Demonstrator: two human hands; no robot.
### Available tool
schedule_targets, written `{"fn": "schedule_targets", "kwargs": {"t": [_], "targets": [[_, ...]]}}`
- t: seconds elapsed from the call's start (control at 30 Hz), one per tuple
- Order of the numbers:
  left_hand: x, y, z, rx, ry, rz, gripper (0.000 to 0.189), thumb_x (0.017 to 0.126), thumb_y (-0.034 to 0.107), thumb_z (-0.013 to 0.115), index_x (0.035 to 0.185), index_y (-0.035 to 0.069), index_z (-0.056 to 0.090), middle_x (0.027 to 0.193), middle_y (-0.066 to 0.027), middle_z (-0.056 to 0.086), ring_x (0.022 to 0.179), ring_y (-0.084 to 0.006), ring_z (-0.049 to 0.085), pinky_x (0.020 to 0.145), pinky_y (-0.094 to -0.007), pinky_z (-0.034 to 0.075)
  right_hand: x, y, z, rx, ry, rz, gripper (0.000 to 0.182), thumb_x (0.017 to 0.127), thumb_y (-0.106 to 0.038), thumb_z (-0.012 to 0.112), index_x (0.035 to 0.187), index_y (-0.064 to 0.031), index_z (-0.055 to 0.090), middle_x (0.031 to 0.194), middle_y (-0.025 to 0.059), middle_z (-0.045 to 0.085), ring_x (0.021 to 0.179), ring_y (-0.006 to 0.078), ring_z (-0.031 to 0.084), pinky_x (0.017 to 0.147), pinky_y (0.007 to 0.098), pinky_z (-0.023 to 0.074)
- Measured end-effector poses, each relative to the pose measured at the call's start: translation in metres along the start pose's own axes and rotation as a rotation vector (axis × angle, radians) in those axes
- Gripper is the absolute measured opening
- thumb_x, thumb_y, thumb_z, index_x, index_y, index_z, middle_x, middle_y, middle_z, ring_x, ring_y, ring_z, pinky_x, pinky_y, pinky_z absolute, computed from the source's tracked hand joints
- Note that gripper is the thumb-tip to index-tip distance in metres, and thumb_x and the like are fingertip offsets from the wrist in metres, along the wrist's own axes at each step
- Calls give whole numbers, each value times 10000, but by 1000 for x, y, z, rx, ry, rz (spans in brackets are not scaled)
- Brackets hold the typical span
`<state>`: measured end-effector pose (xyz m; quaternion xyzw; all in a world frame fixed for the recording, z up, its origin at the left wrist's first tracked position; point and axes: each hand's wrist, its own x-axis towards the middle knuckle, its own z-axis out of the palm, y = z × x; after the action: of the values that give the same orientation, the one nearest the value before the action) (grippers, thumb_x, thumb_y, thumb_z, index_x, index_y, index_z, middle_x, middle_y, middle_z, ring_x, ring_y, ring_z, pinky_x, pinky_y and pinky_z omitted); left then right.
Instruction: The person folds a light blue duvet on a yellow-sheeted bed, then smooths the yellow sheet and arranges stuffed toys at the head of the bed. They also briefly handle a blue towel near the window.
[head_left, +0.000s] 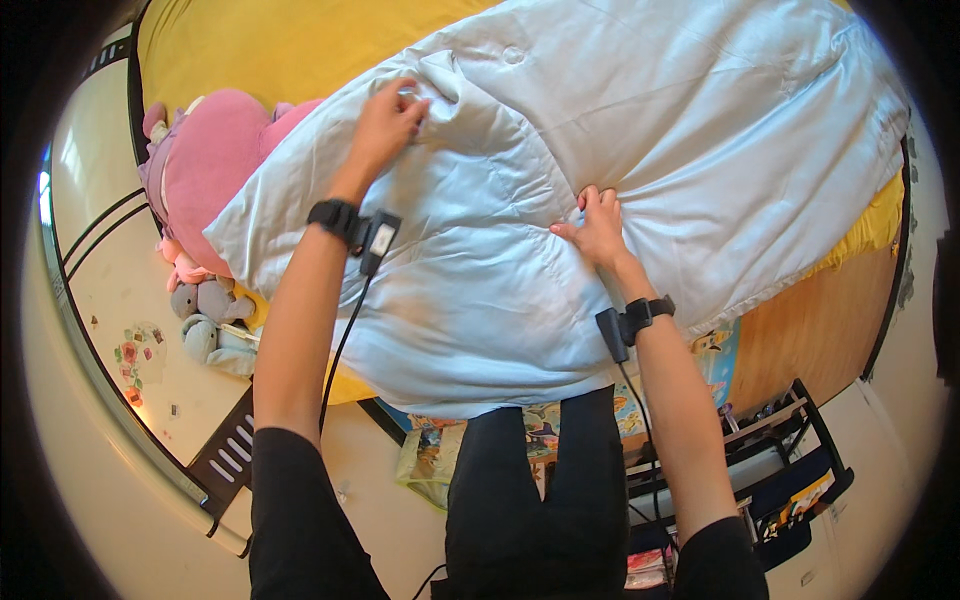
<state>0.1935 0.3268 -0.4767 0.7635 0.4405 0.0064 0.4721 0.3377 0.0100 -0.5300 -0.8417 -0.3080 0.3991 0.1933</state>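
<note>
A pale blue-white quilt (480, 300) lies rumpled over a bed with a yellow sheet (300, 45). My left hand (390, 120) is over the quilt's upper left part beside a bunched fold, fingers curled and somewhat blurred; whether they pinch the cloth is not clear. Farther right, my right hand (596, 225) grips the quilt near a seam, and creases fan out from its fingers. Each wrist wears a black strap with a small cabled device.
At the left lie a large pink plush toy (217, 165), a grey plush toy (202, 298) and a light blue plush toy (214, 346). A black-framed rack (795, 442) holding items stands at the lower right, near a wooden board (817, 337). A translucent bag (431, 465) is beside my legs.
</note>
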Motion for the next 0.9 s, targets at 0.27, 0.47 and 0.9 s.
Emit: {"fn": "schedule_targets", "kwargs": {"t": [0.27, 0.47, 0.9], "targets": [[43, 37, 37, 439, 384, 302, 417, 807, 153, 687, 1188, 63, 545, 904, -143, 638, 860, -318, 610, 764, -386, 480, -1, -8, 1, -1, 72, 48, 571, 632, -243, 865, 1006, -93, 460, 1062, 126, 433, 1022, 327, 442, 880, 420, 363], [80, 23, 11, 183, -129, 293, 203, 874, 192, 640, 999, 34, 669, 839, -64, 622, 823, -197, 593, 767, -304, 464, 0, -9, 3, 5, 108, 31, 575, 621, -253, 867, 1014, -89, 479, 1045, 123, 453, 1021, 323, 455, 867, 423, 373], [144, 40, -8, 500, -34, 652, 302, 780, 249, 696, 939, 1, 626, 767, -62, 595, 768, -208, 593, 716, -324, 471, -1, -11, 4, 78, 140, -21, 548, 642, -264, 851, 961, -83, 446, 994, 117, 423, 970, 319, 432, 827, 413, 350]]}}
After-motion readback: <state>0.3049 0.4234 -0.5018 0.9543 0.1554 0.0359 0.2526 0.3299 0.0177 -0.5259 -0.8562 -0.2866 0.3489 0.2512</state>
